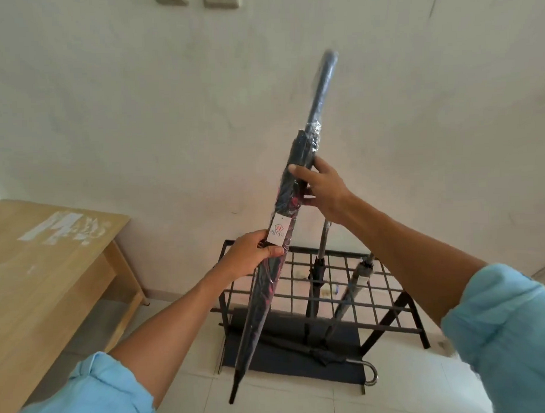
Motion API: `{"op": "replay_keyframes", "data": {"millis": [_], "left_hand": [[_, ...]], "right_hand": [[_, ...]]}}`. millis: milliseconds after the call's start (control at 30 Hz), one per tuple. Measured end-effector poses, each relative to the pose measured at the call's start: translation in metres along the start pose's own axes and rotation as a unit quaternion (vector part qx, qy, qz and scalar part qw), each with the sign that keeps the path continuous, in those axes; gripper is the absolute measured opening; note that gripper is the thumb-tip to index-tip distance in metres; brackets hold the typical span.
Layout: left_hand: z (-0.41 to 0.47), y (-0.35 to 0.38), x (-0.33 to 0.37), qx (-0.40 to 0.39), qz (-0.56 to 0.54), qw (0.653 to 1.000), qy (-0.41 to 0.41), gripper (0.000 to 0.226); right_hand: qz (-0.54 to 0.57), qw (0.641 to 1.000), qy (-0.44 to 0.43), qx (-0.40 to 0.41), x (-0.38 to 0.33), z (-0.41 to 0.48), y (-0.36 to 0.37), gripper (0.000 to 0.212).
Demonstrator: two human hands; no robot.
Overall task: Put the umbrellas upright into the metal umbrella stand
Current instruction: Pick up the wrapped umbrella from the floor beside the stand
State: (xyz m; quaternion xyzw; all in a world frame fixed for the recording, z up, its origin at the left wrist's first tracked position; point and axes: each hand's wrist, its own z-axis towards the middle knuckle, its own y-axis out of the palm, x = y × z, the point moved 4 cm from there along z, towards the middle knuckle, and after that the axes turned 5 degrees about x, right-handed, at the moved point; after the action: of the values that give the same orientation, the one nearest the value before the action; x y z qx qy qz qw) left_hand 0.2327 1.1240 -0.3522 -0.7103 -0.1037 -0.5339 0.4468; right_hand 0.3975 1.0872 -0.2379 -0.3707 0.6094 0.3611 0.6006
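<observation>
A pale plaster wall (138, 103) fills the space beyond your fingers, and a wooden table (45, 276) stands off to the left of your left hand (251, 256).

Below and behind both hands is the metal umbrella stand (420, 324), a black frame with a grid top. Two umbrellas stand in its cells. A black umbrella (316, 272) rises under your right hand (323, 186), and a grey umbrella (357, 280) leans just to the right of it. A fourth umbrella (316, 353) lies flat on the dark mat (301, 372) under the stand, with its hooked metal handle (371, 376) out on the tiles.

You hold the wrapped umbrella (267, 283) in both hands, outside the stand. It is long and dark with red streaks, folded shut and sheathed in clear plastic. It tilts, with the handle up to the right above your right fingers and the tip down to the left, in front of the stand's left corner. I cannot tell whether the tip touches the floor.

Your left fingers curl round the lower canopy, thumb across the front. Your right thumb and fingers clasp the upper canopy.

A small white tag (276, 232) hangs just above your left thumb.
</observation>
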Motion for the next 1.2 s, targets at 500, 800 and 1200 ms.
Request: {"op": "replay_keyframes", "data": {"millis": [500, 800, 1200], "left_hand": [[0.092, -0.076, 0.054, 0.027, -0.106, 0.993, 0.054, 0.04], [0.14, -0.105, 0.121, 0.075, -0.101, 0.987, 0.104, 0.046], [0.184, -0.064, 0.078, 0.118, -0.095, 0.987, 0.06, 0.051]], "right_hand": [[-0.068, 0.997, -0.042, -0.024, -0.065, 0.066, 0.026, 0.039], [-0.111, 0.981, -0.158, -0.015, -0.136, 0.093, 0.01, 0.039], [-0.1, 0.982, -0.158, -0.015, -0.077, 0.126, 0.0, 0.037]]}}
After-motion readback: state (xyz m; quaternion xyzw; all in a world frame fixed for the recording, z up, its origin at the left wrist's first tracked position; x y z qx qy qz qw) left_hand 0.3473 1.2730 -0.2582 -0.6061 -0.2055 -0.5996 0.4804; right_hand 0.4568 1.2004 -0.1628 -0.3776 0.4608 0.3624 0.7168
